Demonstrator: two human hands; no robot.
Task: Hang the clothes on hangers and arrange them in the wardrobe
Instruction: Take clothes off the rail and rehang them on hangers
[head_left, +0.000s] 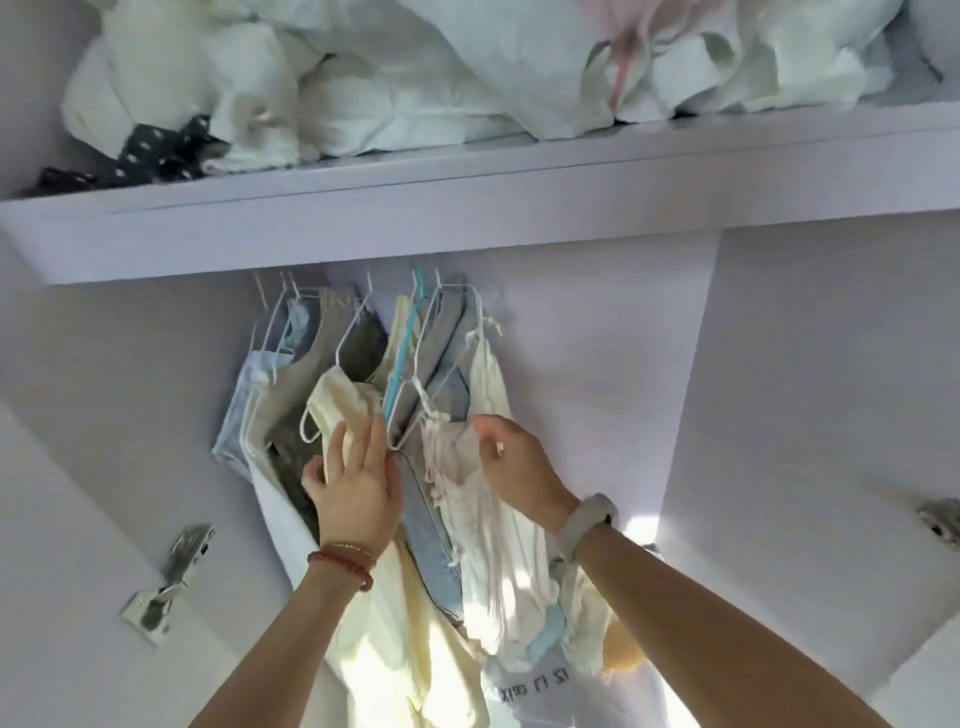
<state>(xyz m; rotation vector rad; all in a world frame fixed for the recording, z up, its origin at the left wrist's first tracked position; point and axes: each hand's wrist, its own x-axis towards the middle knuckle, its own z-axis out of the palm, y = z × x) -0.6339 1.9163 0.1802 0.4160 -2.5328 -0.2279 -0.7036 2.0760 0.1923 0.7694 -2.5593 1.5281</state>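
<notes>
Both arms raised, left hand (353, 486) flat with fingers spread, right hand (514, 462) pinched closed.

I count two hands (353, 483), one turquoise hanger (402, 358) among several white ones, two door hinges (171, 577), one shelf (467, 208).

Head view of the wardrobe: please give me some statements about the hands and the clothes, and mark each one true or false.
1. The left hand presses against a cream garment. True.
2. The right hand holds a black jacket. False: it grips a white garment.
3. The shelf above the hangers is bare. False: white bedding is piled on it.
4. One teal hanger hangs among white ones. True.
5. The right wrist wears a pale band. True.
</notes>
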